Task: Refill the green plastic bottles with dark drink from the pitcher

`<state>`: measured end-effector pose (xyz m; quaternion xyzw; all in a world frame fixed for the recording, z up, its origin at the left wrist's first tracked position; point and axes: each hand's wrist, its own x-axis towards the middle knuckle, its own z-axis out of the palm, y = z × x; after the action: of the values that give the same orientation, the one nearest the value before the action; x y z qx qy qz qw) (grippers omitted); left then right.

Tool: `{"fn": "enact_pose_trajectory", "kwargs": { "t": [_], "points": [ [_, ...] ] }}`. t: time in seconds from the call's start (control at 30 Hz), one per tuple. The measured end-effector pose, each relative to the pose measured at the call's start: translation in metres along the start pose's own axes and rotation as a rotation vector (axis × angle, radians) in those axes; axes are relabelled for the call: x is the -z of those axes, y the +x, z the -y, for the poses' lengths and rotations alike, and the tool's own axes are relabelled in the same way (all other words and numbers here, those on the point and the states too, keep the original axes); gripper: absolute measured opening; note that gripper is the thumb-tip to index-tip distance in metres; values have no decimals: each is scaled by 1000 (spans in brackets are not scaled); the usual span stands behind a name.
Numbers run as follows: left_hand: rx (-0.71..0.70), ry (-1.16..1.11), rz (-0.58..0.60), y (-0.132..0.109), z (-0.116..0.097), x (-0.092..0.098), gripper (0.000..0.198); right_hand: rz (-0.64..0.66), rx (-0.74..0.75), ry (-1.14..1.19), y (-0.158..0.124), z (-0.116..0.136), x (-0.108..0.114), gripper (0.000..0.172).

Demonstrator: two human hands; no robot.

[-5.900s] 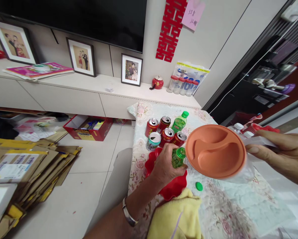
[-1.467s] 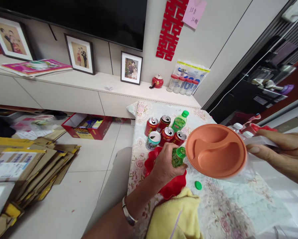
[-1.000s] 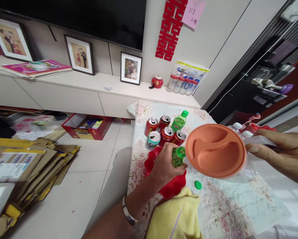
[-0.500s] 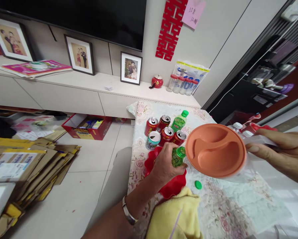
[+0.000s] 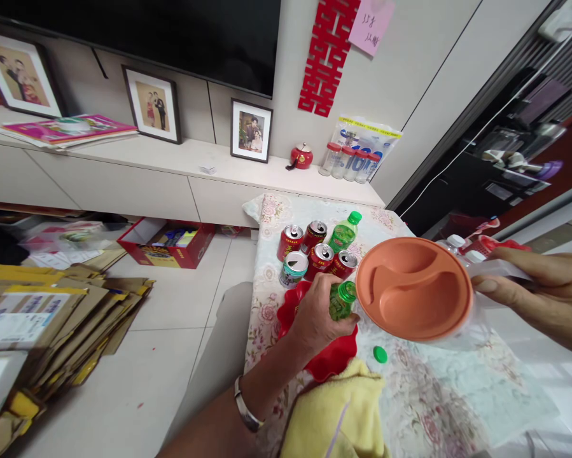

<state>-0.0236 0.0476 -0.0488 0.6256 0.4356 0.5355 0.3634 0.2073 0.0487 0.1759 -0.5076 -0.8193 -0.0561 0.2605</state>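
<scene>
My left hand (image 5: 317,308) is wrapped round a green plastic bottle (image 5: 341,302) with its cap off, above a red scalloped tray (image 5: 333,356). My right hand (image 5: 548,296) grips the handle of a clear pitcher (image 5: 481,324) with an orange lid (image 5: 414,289). The lid's rim is close to the bottle's mouth; I cannot tell whether they touch. On the tablecloth lies a loose green cap (image 5: 380,354). Behind my left hand stand several red drink cans (image 5: 291,242), a teal-banded can (image 5: 294,270) and a capped green bottle (image 5: 344,234).
A yellow cloth (image 5: 336,413) lies at the table's near edge. Clear bottles (image 5: 455,243) stand behind the pitcher. Along the cabinet are picture frames (image 5: 251,130), a red pot (image 5: 301,156) and red-lidded jars (image 5: 350,162). Flattened cardboard (image 5: 76,324) and a red box (image 5: 166,245) are on the floor.
</scene>
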Motion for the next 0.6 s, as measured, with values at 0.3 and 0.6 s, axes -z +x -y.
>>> {"fn": "enact_pose_trajectory", "kwargs": {
  "t": [0.3, 0.6],
  "points": [
    [12, -2, 2, 0, -2, 1, 51, 18, 104, 88, 4, 2, -1, 73],
    [3, 11, 1, 1, -1, 1, 52, 21, 83, 62, 0, -3, 0, 74]
  ]
}}
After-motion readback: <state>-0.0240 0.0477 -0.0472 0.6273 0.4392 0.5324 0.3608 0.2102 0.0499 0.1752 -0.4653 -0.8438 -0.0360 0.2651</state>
